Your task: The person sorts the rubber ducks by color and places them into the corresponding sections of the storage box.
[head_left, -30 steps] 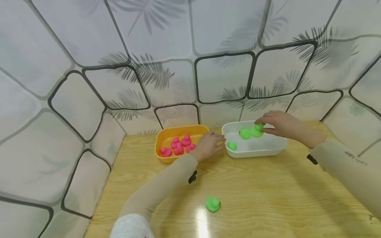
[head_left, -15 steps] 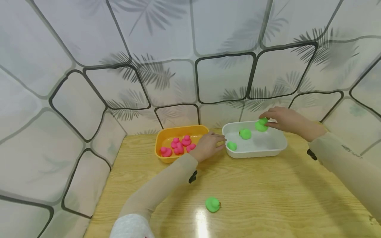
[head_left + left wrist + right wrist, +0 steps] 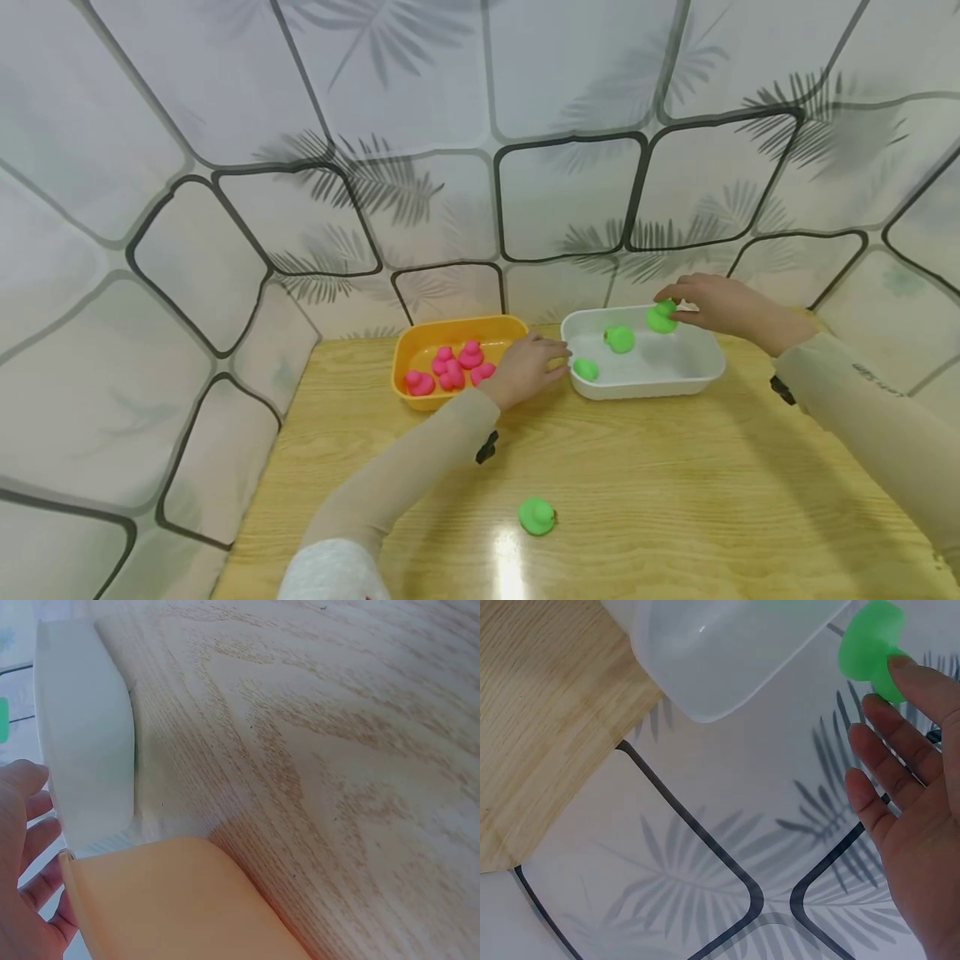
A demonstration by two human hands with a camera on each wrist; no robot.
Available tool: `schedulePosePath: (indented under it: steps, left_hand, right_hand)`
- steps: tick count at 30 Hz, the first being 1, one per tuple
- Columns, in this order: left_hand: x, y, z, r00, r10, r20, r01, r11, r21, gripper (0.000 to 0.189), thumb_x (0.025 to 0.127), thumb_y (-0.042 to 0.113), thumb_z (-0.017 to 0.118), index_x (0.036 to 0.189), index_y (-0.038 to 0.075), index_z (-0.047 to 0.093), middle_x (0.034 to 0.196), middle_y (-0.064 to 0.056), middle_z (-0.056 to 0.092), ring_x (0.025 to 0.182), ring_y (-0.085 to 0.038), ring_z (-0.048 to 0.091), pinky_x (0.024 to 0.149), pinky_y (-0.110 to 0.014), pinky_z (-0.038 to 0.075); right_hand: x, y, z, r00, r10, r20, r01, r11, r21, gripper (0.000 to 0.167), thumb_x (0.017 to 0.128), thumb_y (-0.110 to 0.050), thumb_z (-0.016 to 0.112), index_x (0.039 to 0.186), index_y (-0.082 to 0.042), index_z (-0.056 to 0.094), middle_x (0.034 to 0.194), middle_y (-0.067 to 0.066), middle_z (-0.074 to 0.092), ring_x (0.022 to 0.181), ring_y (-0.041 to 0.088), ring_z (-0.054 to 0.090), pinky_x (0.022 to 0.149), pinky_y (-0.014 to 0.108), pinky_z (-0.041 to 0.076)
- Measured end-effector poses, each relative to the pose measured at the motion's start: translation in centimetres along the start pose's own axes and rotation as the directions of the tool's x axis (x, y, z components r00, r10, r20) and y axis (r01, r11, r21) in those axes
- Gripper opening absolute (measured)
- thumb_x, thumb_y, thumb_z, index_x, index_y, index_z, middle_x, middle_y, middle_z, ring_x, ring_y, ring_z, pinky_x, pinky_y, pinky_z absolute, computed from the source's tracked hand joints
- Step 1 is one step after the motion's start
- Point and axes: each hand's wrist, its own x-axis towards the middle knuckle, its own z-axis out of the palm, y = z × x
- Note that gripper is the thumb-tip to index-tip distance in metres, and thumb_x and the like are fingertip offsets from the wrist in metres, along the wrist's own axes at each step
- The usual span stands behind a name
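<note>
My right hand (image 3: 723,307) pinches a green rubber duck (image 3: 662,317) by its top, above the back part of the white tray (image 3: 645,388). The right wrist view shows this green duck (image 3: 871,643) between thumb and fingers, clear of the tray's rim. Two other green ducks lie in the white tray: one near the middle (image 3: 619,338), one in the front left corner (image 3: 586,369). My left hand (image 3: 525,367) spans the gap between the trays, fingertips at the white tray's left rim, over the right end of the orange tray (image 3: 420,402). It holds no duck.
Several pink ducks (image 3: 452,374) lie in the orange tray, partly hidden by my left hand. One more green duck (image 3: 537,517) sits on the wooden table (image 3: 637,467) near the front. A patterned wall (image 3: 570,200) rises right behind both trays.
My right hand has moved slightly right and back with its green duck, away from the duck in the middle of the white tray. The left hand has stayed put.
</note>
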Motion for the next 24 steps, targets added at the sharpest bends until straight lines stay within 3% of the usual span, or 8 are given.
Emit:
schedulePosePath:
  steps: [24]
  left_hand:
    - [0.1,-0.1,0.2,1.000,-0.006,0.003,0.006,1.000,-0.009,0.032,0.104,0.031,0.065,0.131,0.015,0.074,0.141,-0.003,0.067,0.116,-0.024,0.060,0.096,-0.033,0.051]
  right_hand:
    - [-0.3,0.3,1.6,1.000,0.008,0.029,-0.008,1.000,0.008,0.035,0.095,-0.010,0.076,0.128,-0.002,0.069,0.110,0.011,0.070,0.096,0.033,0.067,0.079,0.052,0.056]
